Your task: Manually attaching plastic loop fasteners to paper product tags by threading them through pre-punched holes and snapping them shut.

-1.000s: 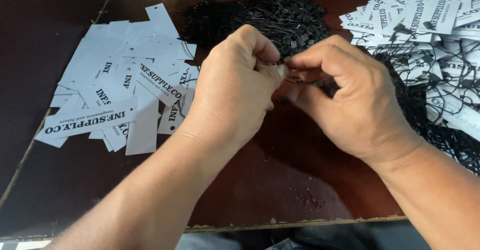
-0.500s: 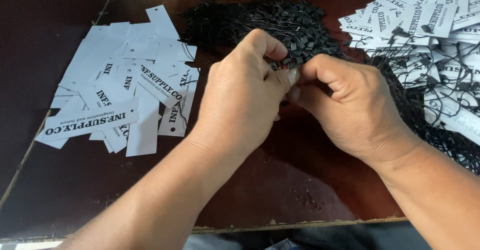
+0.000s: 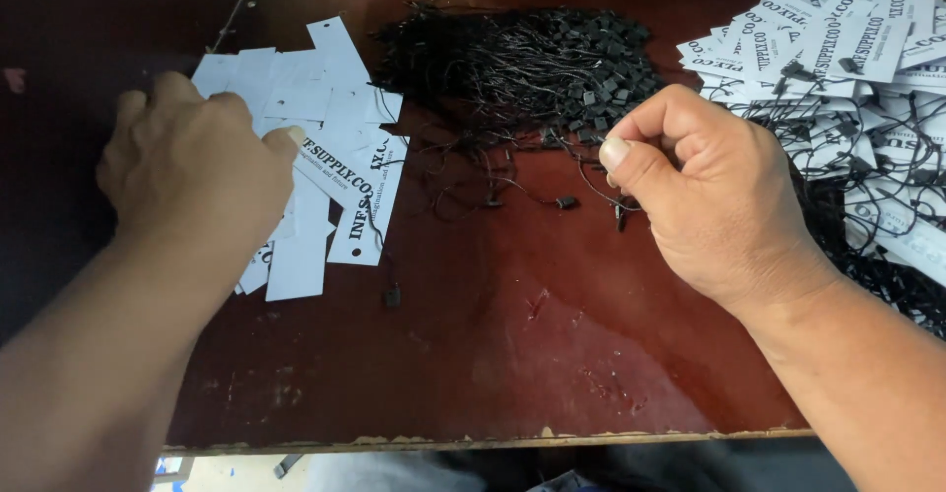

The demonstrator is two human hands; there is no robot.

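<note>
Left hand [image 3: 197, 162] curled over loose tags [image 3: 325, 172], thumb on one; right hand [image 3: 705, 192] closed, seemingly pinching a string [image 3: 591, 196]. Best lifting one tag only.

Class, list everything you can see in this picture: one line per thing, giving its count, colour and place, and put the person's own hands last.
Table: one, dark red-brown, worn along the near edge, fills the view.
Loose paper tags: a pile, too many to count, white with dark print, on the table's left side.
Bundle of string loops: one heap, black, with small black clasps, top centre.
Strung tags: a pile, white tags tangled with black strings, at the right edge.
Stray strings: a few, black, on the table below the bundle.
Left hand: on the loose paper tags, fingers bent.
Right hand: closed, pinching a thin black string beside the bundle.
</note>
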